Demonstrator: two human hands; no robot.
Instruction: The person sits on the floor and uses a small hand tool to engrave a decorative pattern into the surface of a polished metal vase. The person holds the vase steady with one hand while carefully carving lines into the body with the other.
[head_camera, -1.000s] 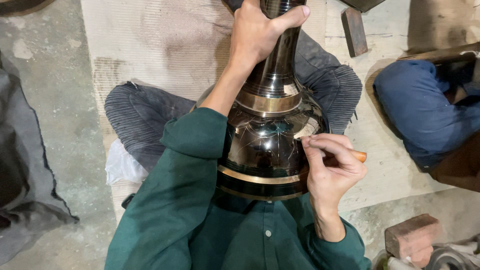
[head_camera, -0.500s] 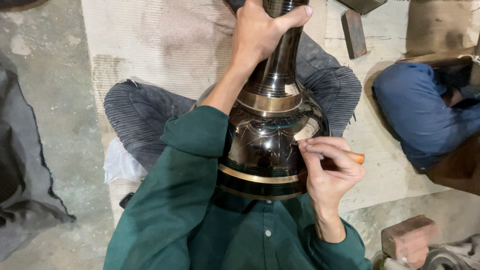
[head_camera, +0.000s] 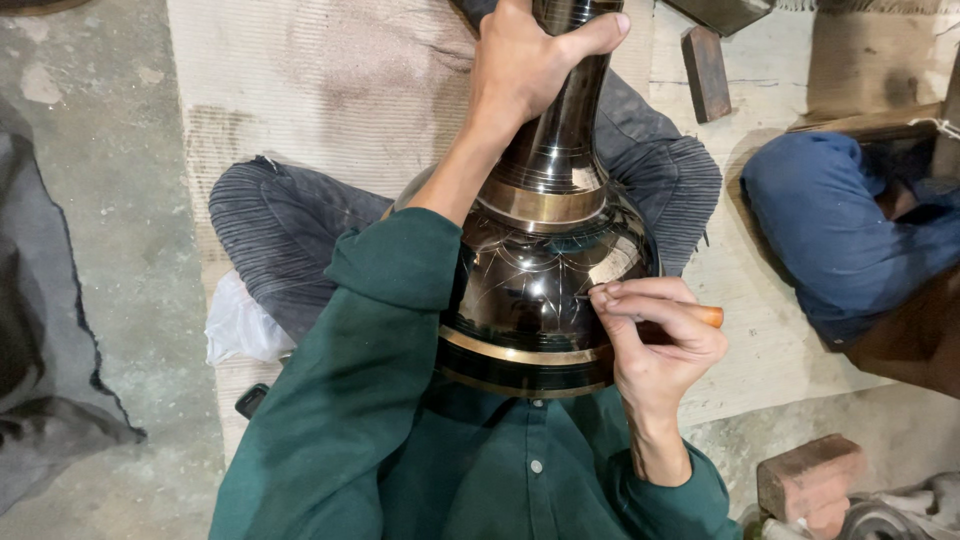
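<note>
A large black metal vase (head_camera: 530, 280) with brass bands and fine engraved lines rests across my lap, its neck pointing away from me. My left hand (head_camera: 530, 60) grips the narrow neck near the top of the view. My right hand (head_camera: 655, 335) pinches a small engraving tool with an orange handle (head_camera: 708, 316), and its tip touches the vase's rounded shoulder. I sit cross-legged in dark trousers and a green shirt.
A woven mat (head_camera: 330, 90) lies under me on the concrete floor. Another person's blue-clad leg (head_camera: 840, 230) is at the right. A brick (head_camera: 810, 475) sits at lower right, a wooden block (head_camera: 706, 70) at the top, grey cloth (head_camera: 45, 330) at left.
The view has shifted slightly. My right hand has kept the tool tip on the vase's shoulder with only small motion. My left hand stays on the neck.
</note>
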